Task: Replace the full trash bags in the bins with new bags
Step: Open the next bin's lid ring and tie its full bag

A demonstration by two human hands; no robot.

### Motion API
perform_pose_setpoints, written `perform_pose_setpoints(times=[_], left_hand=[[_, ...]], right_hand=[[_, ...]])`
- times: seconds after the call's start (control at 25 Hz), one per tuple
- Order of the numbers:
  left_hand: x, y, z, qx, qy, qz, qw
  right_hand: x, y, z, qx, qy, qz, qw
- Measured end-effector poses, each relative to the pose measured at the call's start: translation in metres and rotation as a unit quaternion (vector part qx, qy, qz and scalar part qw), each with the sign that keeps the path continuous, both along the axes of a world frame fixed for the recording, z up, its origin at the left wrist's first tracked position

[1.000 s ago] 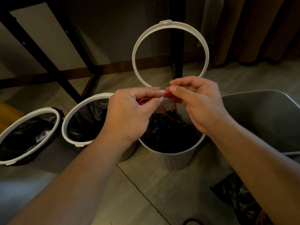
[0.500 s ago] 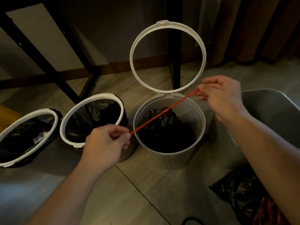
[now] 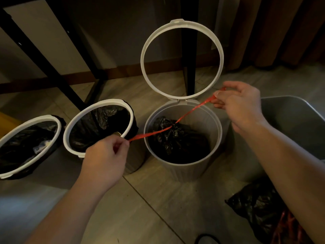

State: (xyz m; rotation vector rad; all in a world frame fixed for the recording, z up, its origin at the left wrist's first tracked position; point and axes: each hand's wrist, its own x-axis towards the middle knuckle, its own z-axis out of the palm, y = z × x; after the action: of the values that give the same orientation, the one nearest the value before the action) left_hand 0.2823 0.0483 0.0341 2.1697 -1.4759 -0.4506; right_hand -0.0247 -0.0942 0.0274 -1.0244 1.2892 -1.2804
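Observation:
A round grey bin (image 3: pixel 184 170) stands in the middle of the floor with its white ring lid (image 3: pixel 182 25) flipped up. Inside it lies a black trash bag (image 3: pixel 177 140), gathered at its neck by a red drawstring (image 3: pixel 191 111). The string runs taut across the bin. My left hand (image 3: pixel 105 159) pinches its lower left end in front of the neighbouring bin. My right hand (image 3: pixel 241 104) pinches the upper right end past the bin's rim.
Two more round bins (image 3: pixel 98 106) (image 3: pixel 29 122) with white rings and black liners stand at the left. A large grey container (image 3: pixel 299 124) sits at the right. A crumpled black bag (image 3: pixel 262 210) with red strings lies on the floor at the lower right. Black table legs (image 3: pixel 190 64) stand behind.
My hands were together above the bin one second ago. They have pulled apart, left hand down-left and right hand up-right, drawing the red string taut and cinching the bag's neck.

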Motion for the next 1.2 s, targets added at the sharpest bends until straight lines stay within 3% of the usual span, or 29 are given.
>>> perform_pose_setpoints(times=[0.12,0.2,0.28,0.44,0.6,0.76,0.88,0.96,1.08,1.2], left_hand=[[-0.018,-0.01,0.022,-0.065,0.181,0.039,0.981],[-0.039,-0.02,0.038,-0.081,0.311,0.011,0.947],[-0.06,-0.03,0.052,-0.079,0.368,-0.056,0.925],[-0.079,-0.046,0.066,-0.072,0.38,-0.183,0.904],[-0.078,-0.052,0.065,-0.031,0.357,-0.222,0.907],[-0.08,-0.057,0.064,-0.07,0.3,-0.198,0.931],[-0.076,-0.063,0.074,-0.125,0.294,-0.161,0.934],[-0.074,-0.064,0.09,-0.167,0.291,-0.151,0.93],[-0.072,-0.06,0.127,-0.234,0.287,-0.167,0.914],[-0.076,-0.051,0.178,-0.3,0.29,-0.215,0.883]], right_hand=[[0.019,0.015,0.025,-0.096,-0.018,0.067,0.993],[0.037,0.028,0.041,-0.151,-0.017,0.129,0.98],[0.052,0.039,0.049,-0.191,0.006,0.177,0.965],[0.059,0.045,0.055,-0.26,0.077,0.186,0.944],[0.048,0.044,0.056,-0.281,0.065,0.213,0.934],[0.039,0.041,0.048,-0.288,0.04,0.197,0.936],[0.018,0.038,0.031,-0.213,0.011,0.132,0.968],[0.003,0.043,0.007,-0.117,0.067,0.106,0.985],[-0.01,0.059,-0.02,0.02,0.166,0.104,0.98],[-0.016,0.076,-0.017,0.055,0.188,0.102,0.975]])
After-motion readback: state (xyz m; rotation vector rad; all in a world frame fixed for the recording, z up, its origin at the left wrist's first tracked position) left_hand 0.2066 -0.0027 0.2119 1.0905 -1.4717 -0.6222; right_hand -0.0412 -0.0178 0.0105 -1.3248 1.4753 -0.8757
